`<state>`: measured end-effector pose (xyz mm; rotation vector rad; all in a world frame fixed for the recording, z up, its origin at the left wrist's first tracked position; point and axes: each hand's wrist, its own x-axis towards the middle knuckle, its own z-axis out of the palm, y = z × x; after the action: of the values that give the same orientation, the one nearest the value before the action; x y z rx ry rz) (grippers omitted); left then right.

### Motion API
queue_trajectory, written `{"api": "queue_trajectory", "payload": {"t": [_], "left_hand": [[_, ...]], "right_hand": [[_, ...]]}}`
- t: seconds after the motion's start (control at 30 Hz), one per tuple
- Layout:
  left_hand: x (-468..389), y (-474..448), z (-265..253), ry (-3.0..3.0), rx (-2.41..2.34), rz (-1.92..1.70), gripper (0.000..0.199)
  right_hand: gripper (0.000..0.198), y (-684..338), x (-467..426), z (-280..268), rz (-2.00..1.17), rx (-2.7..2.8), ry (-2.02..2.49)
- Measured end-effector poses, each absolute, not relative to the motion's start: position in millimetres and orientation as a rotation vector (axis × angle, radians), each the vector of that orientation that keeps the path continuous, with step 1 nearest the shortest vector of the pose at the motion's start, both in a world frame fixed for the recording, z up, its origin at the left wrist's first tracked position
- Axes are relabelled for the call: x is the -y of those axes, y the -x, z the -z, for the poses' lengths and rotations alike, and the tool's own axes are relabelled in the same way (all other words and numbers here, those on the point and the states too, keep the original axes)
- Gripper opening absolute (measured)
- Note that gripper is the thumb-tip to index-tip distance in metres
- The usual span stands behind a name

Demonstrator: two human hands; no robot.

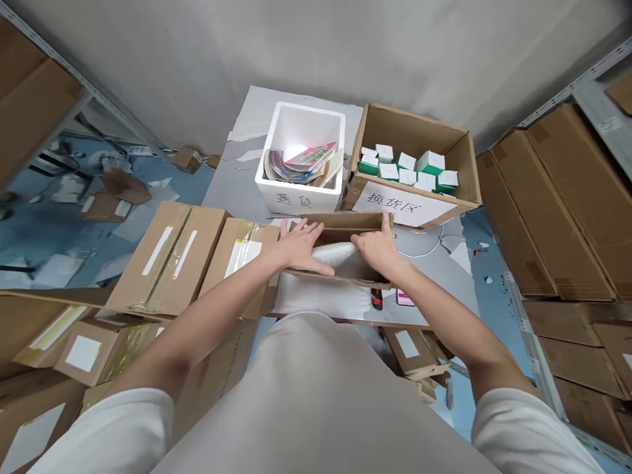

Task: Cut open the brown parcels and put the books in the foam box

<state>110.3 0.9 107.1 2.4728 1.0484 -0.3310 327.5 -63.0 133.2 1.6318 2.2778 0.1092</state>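
An open cardboard box [340,278] stands at the near edge of the table, with white padded wrapping [333,253] inside it. My left hand [305,247] is spread at the box's left end, thumb over the wrapping and fingertips towards the far flap. On the right end rests my right hand [379,250]; one digit points left to the wrapping and another reaches up the far corner, the rest partly hidden. Between the box and my body lies more white wrapping [320,296]. A red and black tool [376,299] and a phone with a pink screen [405,298] lie right of it.
Behind are a white foam box [300,197] of booklets and a cardboard box [419,209] of green-white cartons, both with handwritten labels. Taped cartons [165,257] crowd the left. Shelving with large boxes [553,210] flanks the right. Scraps litter the blue floor [168,178].
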Motion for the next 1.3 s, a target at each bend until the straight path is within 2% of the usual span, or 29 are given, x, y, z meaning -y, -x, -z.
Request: {"api": "queue_trajectory", "payload": {"t": [0.1, 0.27, 0.4, 0.57, 0.63, 0.73, 0.8, 0.83, 0.9, 0.97, 1.07, 1.13, 1.23, 1.3], "left_hand": [[7.6, -133.3, -111.9, -2.498, -1.104, 0.316, 0.122], [14.8, -146.4, -118.2, -2.457, -0.955, 0.06, 0.07], [15.8, -148.5, -134.1, -2.465, -0.987, -0.096, 0.049], [17.5, -146.7, -153.9, -2.552, -1.231, -0.195, 0.037], [15.9, -141.2, -158.4, -2.443, -1.264, -0.442, 0.036], [7.7, -128.3, -161.4, -2.084, -1.17, -0.92, 0.04], [-0.2, -118.0, -163.2, -1.784, -1.046, -1.128, 0.046], [-4.1, -112.9, -164.5, -1.647, -0.997, -1.181, 0.048], [-10.1, -103.5, -167.5, -1.431, -0.933, -1.215, 0.048], [-12.2, -96.3, -169.0, -1.297, -0.893, -1.201, 0.045], [-4.4, -89.1, -163.5, -1.198, -0.853, -1.136, 0.047], [8.3, -83.5, -153.4, -1.144, -0.87, -1.094, 0.055], [33.6, -69.1, -132.4, -1.043, -0.958, -1.022, 0.06], [49.4, -56.6, -118.4, -0.991, -0.984, -0.897, 0.055]], "right_hand": [[0.031, -336.3, 60.1, -138.9, -0.103, -2.347, -1.642], [0.03, -355.1, 63.8, -146.4, -0.134, -2.458, -1.671], [0.026, -362.8, 63.8, -161.1, -0.204, -2.599, -1.68], [0.025, -367.2, 52.8, -197.5, -0.344, -2.958, -1.735], [0.022, -371.5, 51.4, -214.8, -0.363, -3.156, -1.895], [0.038, -383.0, 54.1, -227.3, -0.326, -3.377, -2.339], [0.043, -391.6, 55.8, -219.9, -0.072, -3.444, -2.669], [0.041, -394.8, 56.0, -212.3, 0.172, -3.431, -2.817], [0.038, -396.2, 55.4, -194.6, 0.876, -3.263, -3.002], [0.04, -388.2, 56.6, -180.4, 1.597, -2.985, -2.953], [0.05, -359.6, 67.2, -170.3, 2.338, -2.685, -2.601], [0.062, -336.5, 79.1, -164.9, 2.665, -2.52, -2.378], [0.081, -311.0, 95.2, -148.8, 2.978, -2.201, -2.237], [0.081, -304.5, 100.7, -135.1, 3.129, -1.924, -2.288]]}}
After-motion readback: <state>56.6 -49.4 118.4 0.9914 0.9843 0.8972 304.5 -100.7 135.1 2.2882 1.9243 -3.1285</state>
